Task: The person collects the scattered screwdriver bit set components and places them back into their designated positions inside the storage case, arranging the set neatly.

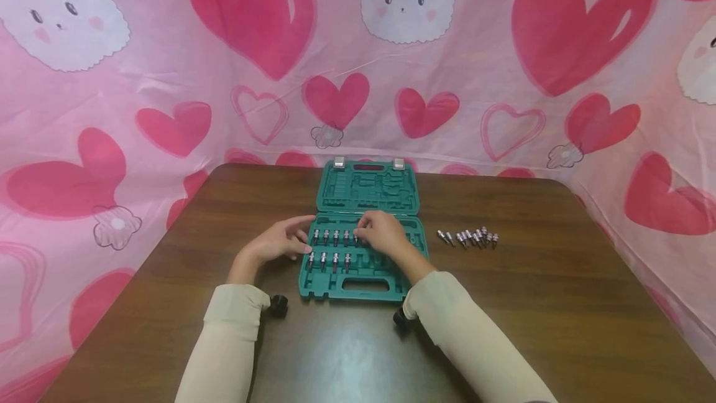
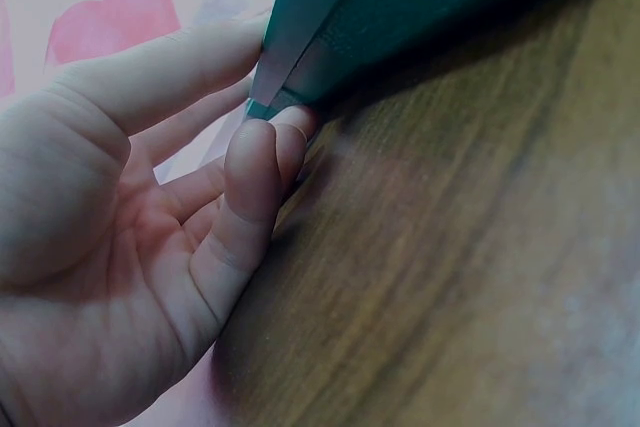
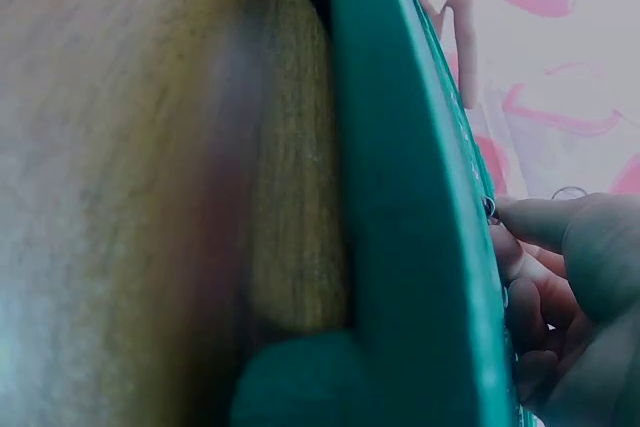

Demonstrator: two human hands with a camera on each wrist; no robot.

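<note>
Socket bit (image 1: 356,237) is pinched at right hand (image 1: 384,233) fingertips, long axis seemingly parallel to upper-row bits (image 1: 336,237) just left of the grip; seating can't be told. Case (image 1: 321,282) is touched, farther left, by left hand (image 1: 276,241), fingers loosely extended.

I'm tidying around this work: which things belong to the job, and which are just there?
Apparently the job's:
open green plastic case
silver metal bits in its slots
loose silver metal bits right of it
right hand, at the upper row

Just there:
brown wooden table
pink heart-print cloth
</note>
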